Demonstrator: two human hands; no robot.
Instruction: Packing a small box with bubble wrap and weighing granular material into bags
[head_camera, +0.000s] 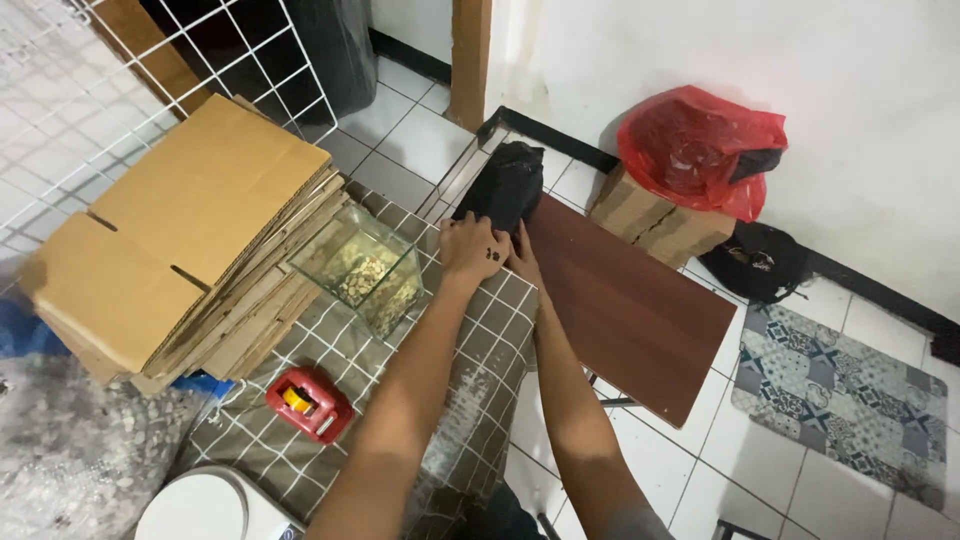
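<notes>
Left hand (470, 250) grip clenched on near end of black bag (508, 185), right hand (522, 258) just beside, mostly hidden, grip can't tell. Bag sits at bench (480, 340) far edge, long axis running away from both hands.

Black plastic bag (510, 180) at the far edge of the surface

Crumpled and glossy, it lies at twelve o'clock, bulging, its near end touched by both hands, just beside the brown board's far corner.
</notes>
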